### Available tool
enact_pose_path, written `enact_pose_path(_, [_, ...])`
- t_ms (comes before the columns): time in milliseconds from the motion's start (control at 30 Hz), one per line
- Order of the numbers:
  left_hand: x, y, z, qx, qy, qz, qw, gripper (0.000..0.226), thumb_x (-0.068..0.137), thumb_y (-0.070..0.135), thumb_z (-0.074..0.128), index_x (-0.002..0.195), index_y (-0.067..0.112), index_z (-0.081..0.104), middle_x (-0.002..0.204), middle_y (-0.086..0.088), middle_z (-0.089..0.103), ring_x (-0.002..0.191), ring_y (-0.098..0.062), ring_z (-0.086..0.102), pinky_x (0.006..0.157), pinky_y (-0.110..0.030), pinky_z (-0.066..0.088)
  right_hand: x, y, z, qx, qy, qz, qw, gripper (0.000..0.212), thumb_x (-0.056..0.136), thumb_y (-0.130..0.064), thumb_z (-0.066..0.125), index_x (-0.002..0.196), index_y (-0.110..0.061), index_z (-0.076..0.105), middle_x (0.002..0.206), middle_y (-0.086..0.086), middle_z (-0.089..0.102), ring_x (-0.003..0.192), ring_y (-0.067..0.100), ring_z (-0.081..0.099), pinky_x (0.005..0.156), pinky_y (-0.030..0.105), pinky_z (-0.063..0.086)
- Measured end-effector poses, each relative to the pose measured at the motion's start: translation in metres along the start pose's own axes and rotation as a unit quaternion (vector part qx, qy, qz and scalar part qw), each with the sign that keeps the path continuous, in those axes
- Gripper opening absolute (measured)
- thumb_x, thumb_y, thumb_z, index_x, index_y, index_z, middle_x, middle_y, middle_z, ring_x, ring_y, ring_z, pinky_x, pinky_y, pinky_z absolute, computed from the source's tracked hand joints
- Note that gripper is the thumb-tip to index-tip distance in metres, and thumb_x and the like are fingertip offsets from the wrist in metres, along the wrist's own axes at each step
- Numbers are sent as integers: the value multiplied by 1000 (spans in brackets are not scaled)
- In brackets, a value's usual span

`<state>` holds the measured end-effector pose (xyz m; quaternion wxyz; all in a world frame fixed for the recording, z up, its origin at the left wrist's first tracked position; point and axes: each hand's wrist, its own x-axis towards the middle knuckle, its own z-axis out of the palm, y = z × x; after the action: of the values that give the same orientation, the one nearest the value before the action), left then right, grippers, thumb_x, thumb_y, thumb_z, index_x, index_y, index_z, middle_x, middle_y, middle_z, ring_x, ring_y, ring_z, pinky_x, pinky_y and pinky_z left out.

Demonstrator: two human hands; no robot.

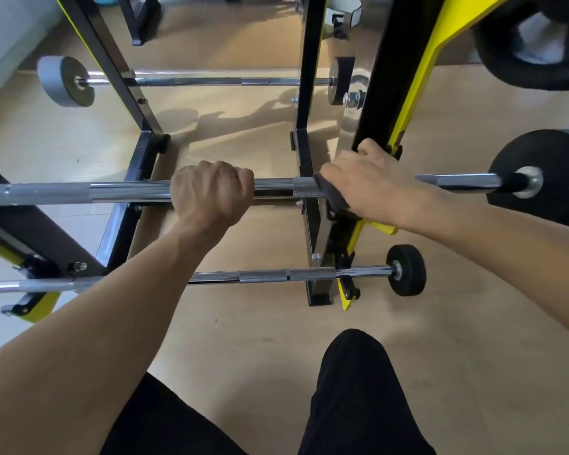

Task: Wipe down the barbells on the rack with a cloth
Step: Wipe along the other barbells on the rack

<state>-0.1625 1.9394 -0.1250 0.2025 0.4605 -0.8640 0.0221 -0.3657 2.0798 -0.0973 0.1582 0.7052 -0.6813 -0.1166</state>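
A chrome barbell (79,193) runs across the middle of the view on a black and yellow rack (312,152). My left hand (212,192) is closed in a fist around its shaft near the centre. My right hand (368,182) presses a dark cloth (330,192) around the same bar, just right of the rack's upright. A black plate (555,178) caps the bar's right end. A lower barbell (276,276) with a small black plate (406,270) sits beneath. A third barbell (211,82) with grey plates lies further back.
My legs in black trousers (352,395) stand on the light wooden floor (243,323) in front of the rack. A large black plate (532,44) hangs at the top right. A yellow rack arm (418,80) slants down on the right.
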Motion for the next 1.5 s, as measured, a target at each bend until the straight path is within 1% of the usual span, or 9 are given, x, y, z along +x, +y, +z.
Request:
enact_pose_path(67, [-1, 2, -1, 7, 0, 1, 1000, 49, 90, 29, 38, 44, 12, 39, 53, -15, 56, 51, -32, 53, 55, -31, 32, -9, 8, 5, -85, 19, -30, 996, 25, 89, -25, 56, 112, -17, 51, 104, 4, 58, 98, 23, 52, 87, 42, 38])
enact_pose_path(200, [0, 6, -2, 25, -6, -9, 1000, 48, 91, 30, 38, 46, 13, 42, 55, -14, 56, 52, -31, 53, 57, -31, 31, 5, -3, 1, -92, -7, -26, 995, 23, 91, -30, 57, 109, -16, 56, 102, 3, 61, 94, 21, 53, 87, 38, 41])
enact_pose_path(367, [0, 8, -2, 43, -13, -13, 999, 49, 92, 32, 35, 50, 11, 50, 54, -9, 50, 52, -27, 46, 59, -33, 29, 42, -28, -9, 192, -103, 36, 975, 21, 85, -30, 71, 93, -24, 53, 80, -7, 54, 83, 18, 57, 69, 30, 41])
enact_pose_path(467, [0, 8, -2, 44, -14, -16, 999, 48, 92, 34, 34, 54, 12, 55, 59, -11, 54, 56, -29, 48, 60, -33, 33, 56, -47, -13, 244, -71, 51, 966, 30, 82, -46, 72, 92, -22, 56, 81, -5, 56, 78, 19, 58, 68, 35, 47])
enact_pose_path(600, [-1, 8, -3, 34, -8, -11, 999, 46, 93, 34, 35, 56, 14, 53, 66, -15, 62, 62, -33, 54, 61, -34, 35, 57, -57, -11, 207, -50, 51, 976, 36, 84, -48, 69, 104, -21, 56, 94, 2, 63, 81, 22, 59, 75, 40, 52])
enact_pose_path(833, [-1, 7, -2, 31, -19, -18, 999, 47, 92, 33, 35, 51, 14, 49, 66, -16, 65, 62, -33, 57, 62, -33, 33, 20, -15, -21, 120, -178, 80, 973, 34, 84, -46, 70, 98, -25, 48, 93, -2, 58, 84, 18, 58, 75, 37, 54])
enact_pose_path(1100, [-1, 6, -7, 38, -26, 0, 999, 46, 94, 35, 36, 56, 18, 53, 70, -15, 66, 65, -34, 60, 65, -35, 37, 70, -72, -31, 230, -76, 35, 970, 34, 87, -44, 65, 110, -20, 58, 95, 1, 60, 85, 25, 60, 74, 38, 49])
enact_pose_path(1300, [-1, 3, -6, 17, -28, -5, 999, 47, 91, 30, 39, 47, 14, 45, 62, -14, 63, 58, -32, 56, 61, -33, 35, 21, -8, -14, 170, -177, 80, 966, 36, 83, -49, 69, 107, -26, 56, 96, -3, 63, 89, 19, 61, 79, 38, 55])
enact_pose_path(1500, [-3, 6, -5, 28, -15, -5, 999, 43, 92, 29, 38, 55, 15, 56, 66, -15, 64, 55, -28, 42, 63, -32, 28, 48, -30, -19, 226, -159, 78, 958, 33, 80, -50, 73, 95, -23, 61, 88, -4, 62, 80, 17, 59, 76, 38, 55])
